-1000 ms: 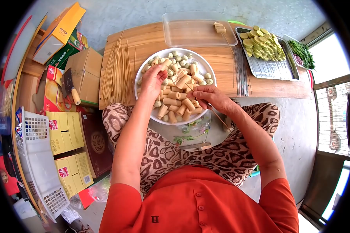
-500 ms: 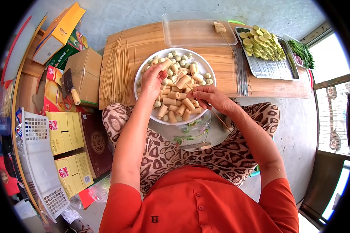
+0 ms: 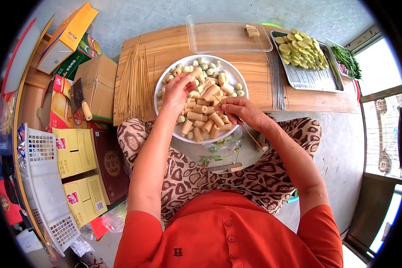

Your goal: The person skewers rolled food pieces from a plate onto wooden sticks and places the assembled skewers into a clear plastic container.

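A round white basin (image 3: 241, 99) holds many tan tube-shaped food rolls (image 3: 195, 115) and speckled pale green balls (image 3: 238, 86). Over its left side, my left hand (image 3: 177, 91) is closed on a tan roll (image 3: 194, 74) by the fingertips. My right hand (image 3: 242, 110), at the right rim, pinches a thin bamboo skewer (image 3: 253, 139) that slants from the basin down towards my lap. Close to its upper end is another tan roll (image 3: 211, 93); whether the skewer pierces it I cannot tell.
Loose bamboo skewers (image 3: 136, 85) lie on the wooden table (image 3: 163, 40) to the left. A clear plastic tray (image 3: 219, 40) with one skewered portion (image 3: 252, 31) stands behind the basin. To the right are metal skewers (image 3: 277, 82) and a metal tray (image 3: 306, 80) of green slices. Boxes and a cleaver (image 3: 79, 96) are at left.
My left hand has turned slightly and its roll has shifted a little to the right and tilted. My right hand and the skewer have barely moved.
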